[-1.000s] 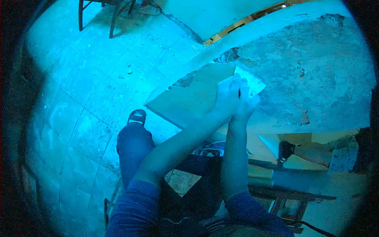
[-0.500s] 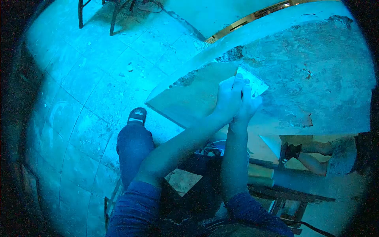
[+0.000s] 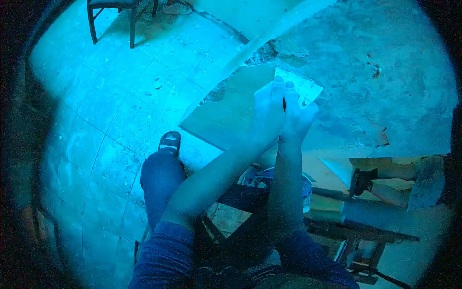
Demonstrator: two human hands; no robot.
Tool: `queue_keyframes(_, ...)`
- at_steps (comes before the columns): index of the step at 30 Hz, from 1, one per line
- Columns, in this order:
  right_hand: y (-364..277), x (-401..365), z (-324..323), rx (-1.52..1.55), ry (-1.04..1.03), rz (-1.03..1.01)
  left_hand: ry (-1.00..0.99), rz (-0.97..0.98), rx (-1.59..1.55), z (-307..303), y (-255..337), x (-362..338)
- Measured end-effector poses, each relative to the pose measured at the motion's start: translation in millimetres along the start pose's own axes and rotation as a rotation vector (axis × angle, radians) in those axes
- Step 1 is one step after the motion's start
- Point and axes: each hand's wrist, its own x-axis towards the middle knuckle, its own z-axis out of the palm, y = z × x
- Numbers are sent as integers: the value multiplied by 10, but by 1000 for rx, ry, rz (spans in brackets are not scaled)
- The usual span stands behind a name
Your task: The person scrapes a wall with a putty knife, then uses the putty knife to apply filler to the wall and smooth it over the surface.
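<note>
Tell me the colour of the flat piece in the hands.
The flat piece looks pale bluish-white in this blue light; head view.

a hand could slide over the rough surface [image 3: 337, 53] to the right of the right hand [image 3: 298, 113], meeting only a small pit [image 3: 374, 67] and a chipped patch [image 3: 380, 138]. past the fingers, the crumbled edge [image 3: 262, 53] stands in the way. below, the two forearms cross close together above the bucket [image 3: 307, 192]; another person's arms [image 3: 392, 180] and a bench [image 3: 363, 232] crowd the right. open floor [image 3: 115, 111] stretches from the knee [image 3: 163, 176] to the chair [image 3: 113, 4].
</note>
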Motion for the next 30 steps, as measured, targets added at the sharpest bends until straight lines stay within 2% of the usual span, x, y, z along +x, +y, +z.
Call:
queue_keyframes(2,39,46,-21,20,-60,-49,-11,-2,47,13,0,-4)
queue_keyframes(3,45,63,-12,22,-54,-49,6,-67,-53,19,1,2)
queue_keyframes(5,0,80,63,37,-132,-181,22,-134,-152,-36,-34,66)
queue_keyframes(7,-103,94,222,-44,-158,-159,98,519,594,-176,-17,174)
queue_keyframes(8,-140,94,279,-122,-187,-143,91,520,599,-190,62,169)
queue_keyframes(9,-139,86,303,-116,-183,-143,100,319,443,-208,169,168)
queue_keyframes(11,-113,71,378,9,-232,-54,116,131,288,-275,258,182)
queue_keyframes(12,-102,65,396,14,-245,-62,130,262,350,-299,141,201)
queue_keyframes(14,-23,26,297,5,-175,-62,170,387,407,-264,22,179)
queue_keyframes(15,95,18,204,32,-161,-33,167,457,332,-193,-31,121)
queue_keyframes(17,378,33,-135,57,-145,-1,105,319,92,-55,-1,-34)
queue_keyframes(18,503,41,-379,-624,-101,-309,50,110,-74,16,48,-142)
queue_keyframes(20,449,-124,-621,-1303,-45,-615,-103,-65,-218,181,65,-400)
queue_keyframes(21,382,-233,-731,-1024,28,-500,-103,-63,-217,230,83,-522)
queue_keyframes(23,144,-473,-908,-454,159,-268,-326,250,63,298,131,-715)
queue_keyframes(24,37,-593,-1017,-166,214,-148,-326,256,72,311,154,-762)
queue_keyframes(26,-2,-787,-1393,131,264,-18,-783,311,523,338,212,-848)
queue_keyframes(27,128,-832,-1728,169,216,19,-784,304,531,269,296,-899)
queue_keyframes(28,206,-917,-2081,201,170,64,-703,710,830,102,450,-964)
queue_keyframes(29,214,-1017,-2383,207,173,79,-670,888,989,-2,591,-996)
queue_keyframes(30,236,-1081,-2639,96,179,198,-608,1073,1139,-106,733,-1026)
